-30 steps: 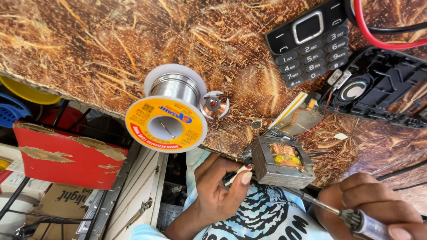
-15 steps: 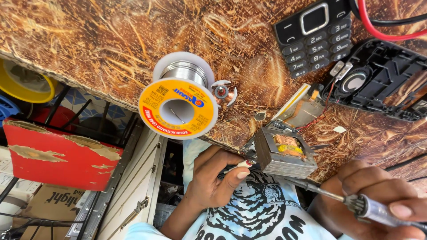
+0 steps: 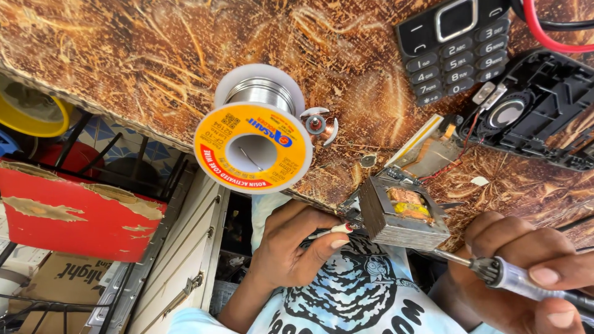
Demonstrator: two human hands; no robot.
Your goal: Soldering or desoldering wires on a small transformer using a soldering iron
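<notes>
My left hand [image 3: 291, 250] pinches a thin white wire [image 3: 327, 232] just left of a small laminated transformer [image 3: 402, 213] that sits at the near edge of the brown patterned table [image 3: 124, 55]. My right hand [image 3: 526, 272] grips the handle of a soldering iron [image 3: 495, 272]. Its metal tip runs left to the transformer's lower right corner. A yellow-faced spool of solder wire [image 3: 253, 136] lies on its side to the left of the transformer.
A black keypad phone [image 3: 458, 46] and an opened black phone shell with a speaker [image 3: 532, 111] lie at the far right, with a red cable [image 3: 550, 31] above. A red box [image 3: 68, 216], a white cabinet [image 3: 179, 266] and a yellow bowl [image 3: 34, 114] are below the table on the left.
My left hand's fingers have closed in on the transformer with the wire. The soldering iron has stayed at the transformer's base. The view has shifted slightly.
</notes>
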